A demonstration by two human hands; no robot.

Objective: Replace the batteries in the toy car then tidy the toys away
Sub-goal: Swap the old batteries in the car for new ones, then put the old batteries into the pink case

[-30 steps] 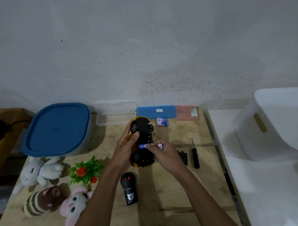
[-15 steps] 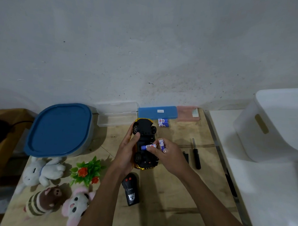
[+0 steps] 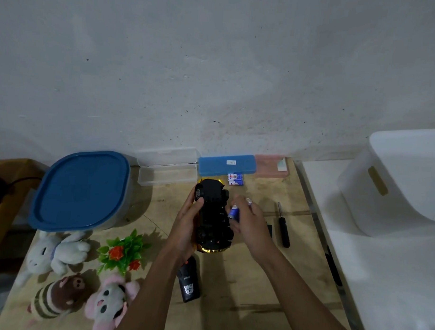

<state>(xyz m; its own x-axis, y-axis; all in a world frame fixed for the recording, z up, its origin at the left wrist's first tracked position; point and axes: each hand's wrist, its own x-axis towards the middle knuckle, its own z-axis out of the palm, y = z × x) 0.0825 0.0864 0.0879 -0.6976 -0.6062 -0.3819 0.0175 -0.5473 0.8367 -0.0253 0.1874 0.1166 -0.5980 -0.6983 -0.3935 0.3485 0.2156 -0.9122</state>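
Two blue-and-white batteries [image 3: 234,212] sat pinched in the grip of the right hand [image 3: 252,223], just beside the upturned toy car [image 3: 213,214]; the left hand [image 3: 187,223] wrapped the car's flank, holding it belly-up above the table [image 3: 244,289]; the car looked light, rigid plastic, best held by the body rather than the wheels; the small smooth batteries seemed apt to slip; a screwdriver [image 3: 283,229] lay further right.
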